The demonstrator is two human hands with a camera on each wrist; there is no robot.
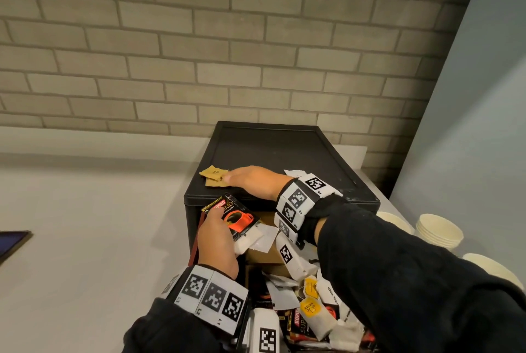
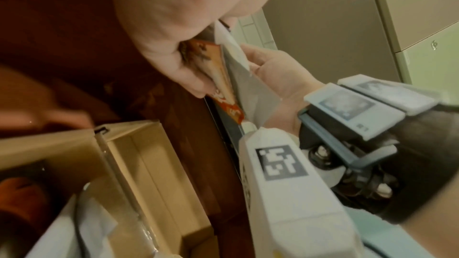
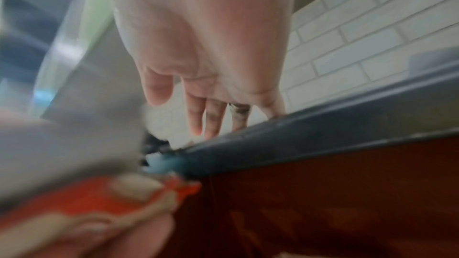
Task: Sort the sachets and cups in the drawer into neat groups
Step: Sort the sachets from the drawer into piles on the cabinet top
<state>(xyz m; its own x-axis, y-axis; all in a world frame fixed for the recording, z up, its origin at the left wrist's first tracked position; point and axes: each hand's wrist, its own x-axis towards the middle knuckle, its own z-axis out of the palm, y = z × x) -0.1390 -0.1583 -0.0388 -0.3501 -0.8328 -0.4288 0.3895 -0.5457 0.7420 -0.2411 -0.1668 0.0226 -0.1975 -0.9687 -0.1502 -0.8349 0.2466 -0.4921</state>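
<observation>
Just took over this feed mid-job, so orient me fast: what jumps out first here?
The left hand grips a black-and-orange coffee sachet with white paper sachets over the open drawer's jumbled packets. The right hand lies flat on the black drawer unit's top, fingertips on small tan paper sachets. Stacked cream paper cups stand at right.

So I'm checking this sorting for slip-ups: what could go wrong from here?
The left hand grips a coffee sachet with white sachets fanned loosely under it; those could slip back into the drawer. The right hand rests on brown sachets near the box edge; a nudge might push them off.
</observation>
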